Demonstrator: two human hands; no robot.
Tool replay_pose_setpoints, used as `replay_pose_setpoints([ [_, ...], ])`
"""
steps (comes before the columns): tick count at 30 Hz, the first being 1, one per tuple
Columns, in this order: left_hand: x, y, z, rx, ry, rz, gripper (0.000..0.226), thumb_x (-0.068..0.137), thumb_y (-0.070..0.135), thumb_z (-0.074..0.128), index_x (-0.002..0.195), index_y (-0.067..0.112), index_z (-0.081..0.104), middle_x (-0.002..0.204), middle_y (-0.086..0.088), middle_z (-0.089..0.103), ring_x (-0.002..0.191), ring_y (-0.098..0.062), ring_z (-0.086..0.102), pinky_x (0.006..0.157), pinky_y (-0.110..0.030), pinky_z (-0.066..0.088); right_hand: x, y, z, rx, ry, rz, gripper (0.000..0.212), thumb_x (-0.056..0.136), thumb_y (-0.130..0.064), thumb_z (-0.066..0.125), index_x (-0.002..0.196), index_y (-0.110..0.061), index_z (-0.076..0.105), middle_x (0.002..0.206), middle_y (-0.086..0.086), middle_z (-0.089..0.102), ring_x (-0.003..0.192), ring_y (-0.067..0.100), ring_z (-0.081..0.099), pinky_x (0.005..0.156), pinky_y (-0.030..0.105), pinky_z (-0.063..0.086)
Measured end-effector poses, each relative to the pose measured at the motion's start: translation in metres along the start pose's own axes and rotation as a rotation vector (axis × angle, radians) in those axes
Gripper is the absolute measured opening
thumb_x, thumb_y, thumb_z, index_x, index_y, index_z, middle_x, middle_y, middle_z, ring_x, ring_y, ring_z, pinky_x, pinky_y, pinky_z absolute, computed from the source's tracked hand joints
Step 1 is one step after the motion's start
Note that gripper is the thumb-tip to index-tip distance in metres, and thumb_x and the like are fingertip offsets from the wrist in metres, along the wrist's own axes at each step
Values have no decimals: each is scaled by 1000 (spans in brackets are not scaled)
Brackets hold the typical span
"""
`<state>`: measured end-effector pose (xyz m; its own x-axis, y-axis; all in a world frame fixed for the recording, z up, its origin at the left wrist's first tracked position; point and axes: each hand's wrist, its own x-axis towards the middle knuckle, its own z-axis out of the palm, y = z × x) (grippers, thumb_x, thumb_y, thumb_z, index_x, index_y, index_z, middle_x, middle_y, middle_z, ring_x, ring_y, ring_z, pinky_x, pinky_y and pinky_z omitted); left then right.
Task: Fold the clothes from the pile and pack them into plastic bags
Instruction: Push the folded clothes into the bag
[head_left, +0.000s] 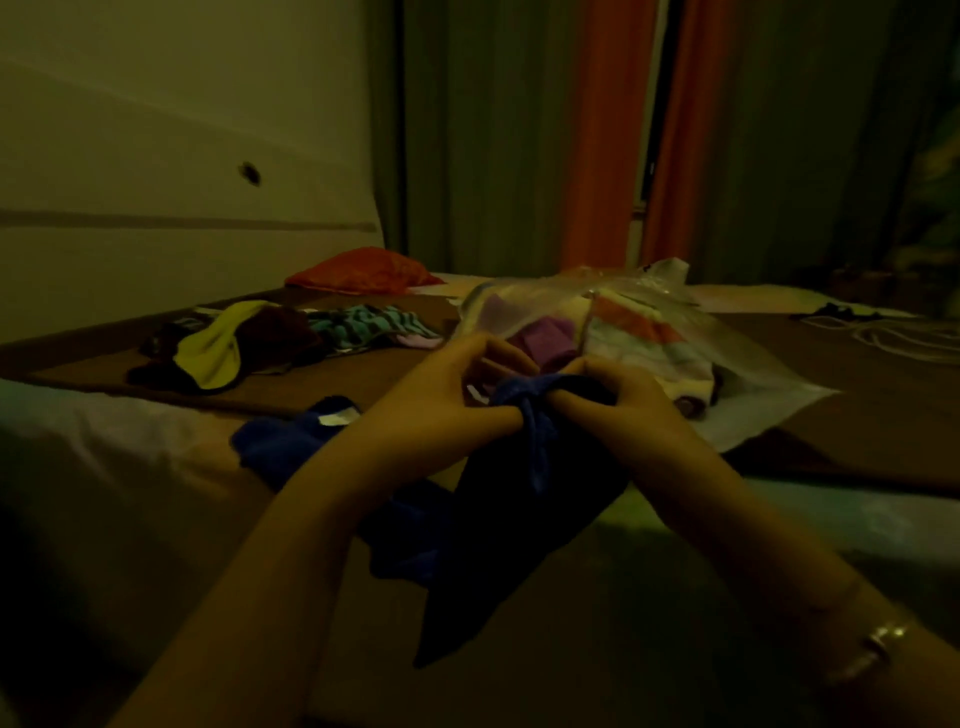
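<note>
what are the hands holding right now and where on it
Both hands grip a dark blue garment by its bunched top edge: the left hand and right hand pinch it side by side, and the rest hangs down.

Garment (519, 499) in both hands, front-centre on bed (883, 415); plastic bag (623, 332) just behind; clothes pile (270, 343) far left; pillow (363, 270) behind pile.

The dim light leaves the dark blue garment (498, 519) without visible seams, so its kind cannot be told. The fingertips of the left hand (447, 400) and the right hand (618, 400) are hidden in its bunched top. Inside the plastic bag (649, 332), the folded clothes blur together behind glare. The bracelet (872, 649) is cut off near the right edge.
</note>
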<state>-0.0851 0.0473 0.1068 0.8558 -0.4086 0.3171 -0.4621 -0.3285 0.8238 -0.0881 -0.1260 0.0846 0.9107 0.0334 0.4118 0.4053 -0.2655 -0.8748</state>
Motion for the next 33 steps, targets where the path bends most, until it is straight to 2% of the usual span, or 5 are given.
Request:
replay_pose_setpoints([
  [5, 19, 1, 21, -25, 188, -13, 26, 89, -4, 48, 76, 15, 58, 76, -8, 62, 71, -18, 59, 62, -22, 48, -2, 10, -20, 41, 51, 92, 17, 86, -19, 65, 96, -5, 64, 86, 7, 68, 82, 19, 66, 72, 33, 52],
  [8, 25, -3, 23, -83, 216, -99, 28, 94, 2, 43, 73, 12, 57, 70, -8, 55, 64, -16, 50, 55, -24, 40, -4, 10, -29, 239, -19, 213, 10, 92, -7, 55, 95, -3, 63, 81, 7, 66, 73, 17, 65, 59, 25, 52],
  [13, 24, -4, 21, 111, 53, -200, 16, 95, 25, 51, 90, 16, 63, 87, -6, 62, 76, -15, 56, 66, -25, 43, -5, 14, -41, 319, -25, 167, 14, 91, -8, 54, 97, -5, 67, 84, 7, 70, 73, 17, 66, 61, 24, 52],
  [22, 21, 7, 27, -207, -131, -249, 16, 87, 17, 64, 102, 21, 61, 102, -2, 67, 94, -16, 67, 82, -30, 55, 2, 17, -21, 190, 29, 5, 3, 86, -10, 63, 88, -8, 64, 94, 19, 70, 84, 27, 67, 74, 33, 52],
  [33, 24, 6, 24, -435, 89, -139, 9, 93, 8, 55, 94, 15, 61, 90, -5, 67, 84, -20, 65, 81, -36, 53, 11, 22, -14, 327, -148, 142, 12, 91, -11, 53, 82, -18, 57, 75, -6, 66, 77, 9, 64, 70, 25, 47],
])
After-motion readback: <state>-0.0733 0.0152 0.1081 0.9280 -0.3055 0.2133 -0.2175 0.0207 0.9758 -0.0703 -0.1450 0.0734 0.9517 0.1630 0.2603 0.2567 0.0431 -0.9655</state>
